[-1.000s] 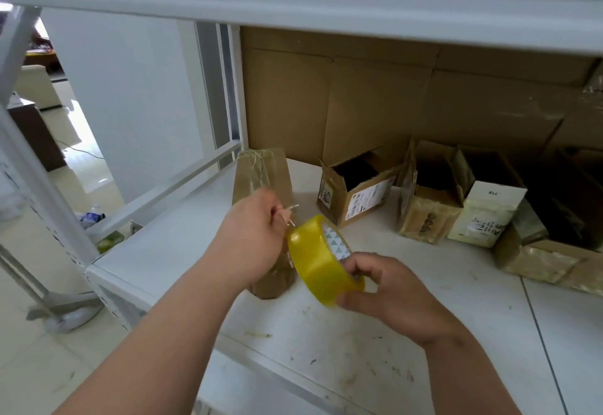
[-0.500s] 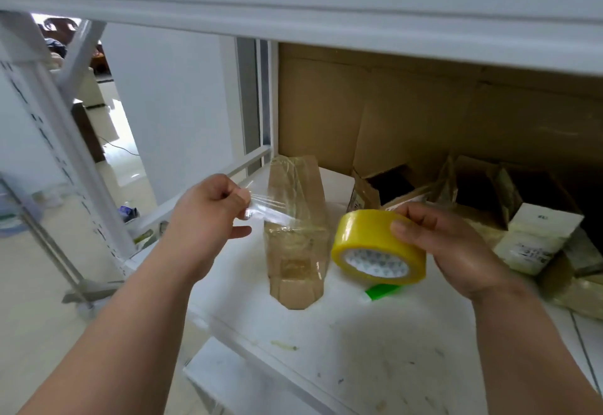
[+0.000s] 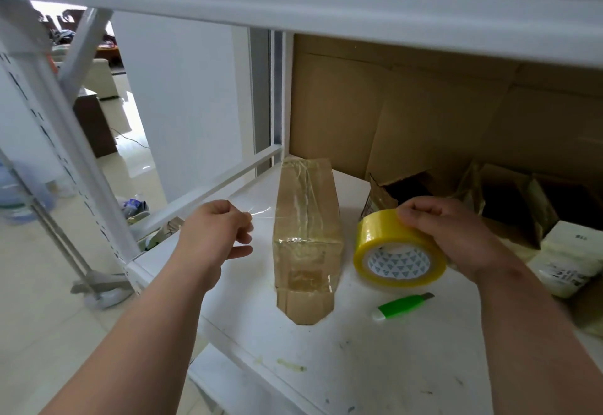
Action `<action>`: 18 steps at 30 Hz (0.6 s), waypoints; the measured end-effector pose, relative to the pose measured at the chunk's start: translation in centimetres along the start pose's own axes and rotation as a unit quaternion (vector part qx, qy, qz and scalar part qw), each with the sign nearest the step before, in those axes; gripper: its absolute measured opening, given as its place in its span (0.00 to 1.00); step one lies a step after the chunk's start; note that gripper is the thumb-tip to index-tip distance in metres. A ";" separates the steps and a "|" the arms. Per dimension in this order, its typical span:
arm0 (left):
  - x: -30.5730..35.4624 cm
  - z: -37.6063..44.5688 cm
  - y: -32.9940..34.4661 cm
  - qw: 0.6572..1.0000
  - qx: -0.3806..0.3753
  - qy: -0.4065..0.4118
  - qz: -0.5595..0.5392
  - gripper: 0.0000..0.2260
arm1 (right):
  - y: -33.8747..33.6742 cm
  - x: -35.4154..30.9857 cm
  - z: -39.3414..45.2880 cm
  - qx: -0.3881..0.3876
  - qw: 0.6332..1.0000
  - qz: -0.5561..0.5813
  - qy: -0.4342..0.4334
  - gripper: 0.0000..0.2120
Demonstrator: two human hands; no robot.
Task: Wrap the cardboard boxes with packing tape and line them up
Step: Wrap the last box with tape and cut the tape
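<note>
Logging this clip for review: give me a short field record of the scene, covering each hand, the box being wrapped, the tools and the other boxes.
left hand: pinches the free end of a clear tape strip that runs to the box
right hand: grips the yellow tape roll
wrapped box: upright on the white shelf, between the hands, already covered in tape
green cutter: lying on the shelf in front of the roll, untouched
open boxes: at the back right, not taped
</note>
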State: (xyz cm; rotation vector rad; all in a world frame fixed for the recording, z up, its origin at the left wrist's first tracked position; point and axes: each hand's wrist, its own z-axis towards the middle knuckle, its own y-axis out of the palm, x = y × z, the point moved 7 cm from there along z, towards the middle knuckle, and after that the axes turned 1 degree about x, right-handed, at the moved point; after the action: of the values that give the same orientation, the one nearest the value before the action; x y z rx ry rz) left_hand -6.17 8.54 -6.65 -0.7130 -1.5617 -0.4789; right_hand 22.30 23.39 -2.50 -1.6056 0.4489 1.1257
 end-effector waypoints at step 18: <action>-5.2 0.0 1.4 0.996 -0.026 -0.082 0.022 0.07 | 3.1 1.4 0.7 -0.062 0.992 -0.111 0.027 0.10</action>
State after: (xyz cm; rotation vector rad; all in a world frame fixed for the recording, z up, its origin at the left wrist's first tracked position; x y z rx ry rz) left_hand -5.13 8.73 -11.89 -0.8412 -1.6874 -0.4389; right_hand 20.29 23.30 -5.34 -1.7498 0.2308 0.9588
